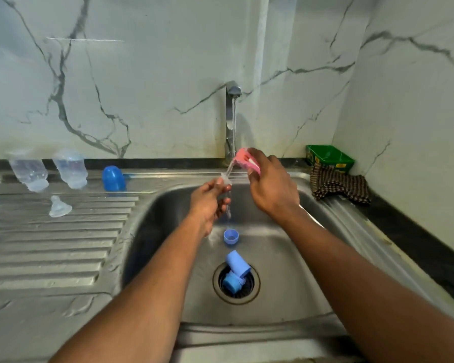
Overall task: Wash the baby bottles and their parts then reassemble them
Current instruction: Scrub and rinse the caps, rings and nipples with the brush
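I see my left hand (pixel 210 199) pinching a clear teat (pixel 227 176) under the running tap (pixel 232 111), my right hand (pixel 270 184) gripping a pink sponge (pixel 243 157) against it (two bottles (pixel 29 170) wait on the drainboard (pixel 50 244)).

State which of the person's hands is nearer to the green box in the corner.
Right. The right hand, holding a pink brush under the tap, sits just left of the green box; the left hand is lower and farther left, over the sink.
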